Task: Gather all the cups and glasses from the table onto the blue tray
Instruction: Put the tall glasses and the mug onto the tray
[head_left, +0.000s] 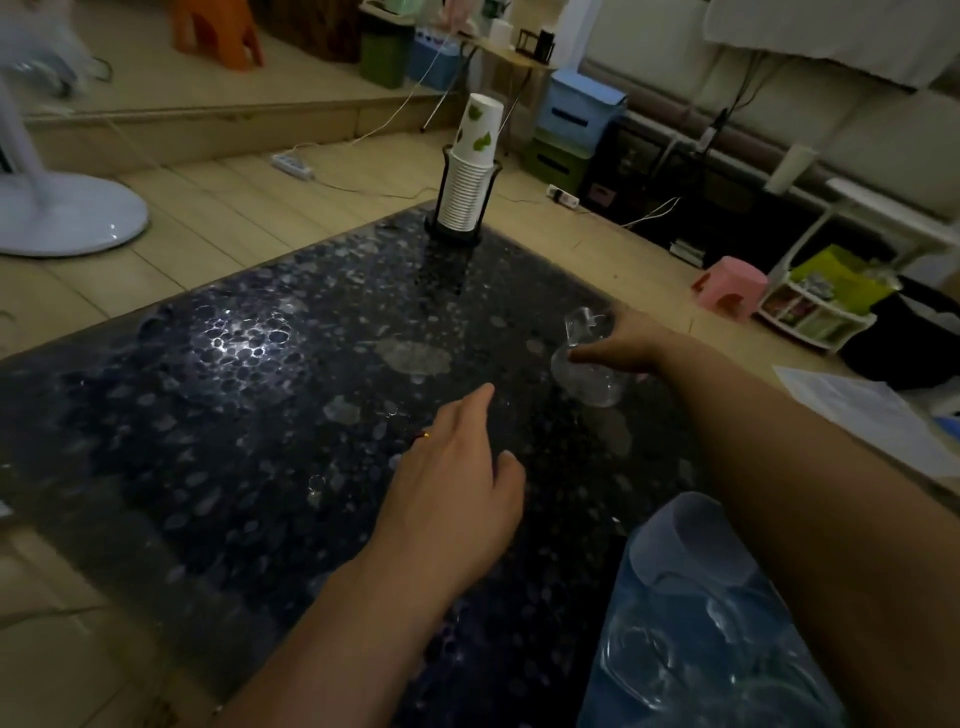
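My right hand (626, 343) reaches across the dark pebble-patterned table (249, 415) and grips clear glasses: one glass (589, 376) under its fingers and another clear glass (584, 322) just behind it. My left hand (457, 493) hovers low over the middle of the table with fingers spread, holding nothing; a ring shows on one finger. The blue tray (680, 634) lies at the near right corner, partly under my right forearm, with several clear glasses (654, 660) and a pale cup (696, 540) on it. A stack of paper cups (470, 171) stands in a black holder (452, 234) at the table's far edge.
A fan base (67, 213) stands on the floor to the left. Power strips (292, 166) and cables lie beyond the table. A pink stool (730, 286), a white rack (810, 312) and papers (872, 410) sit to the right.
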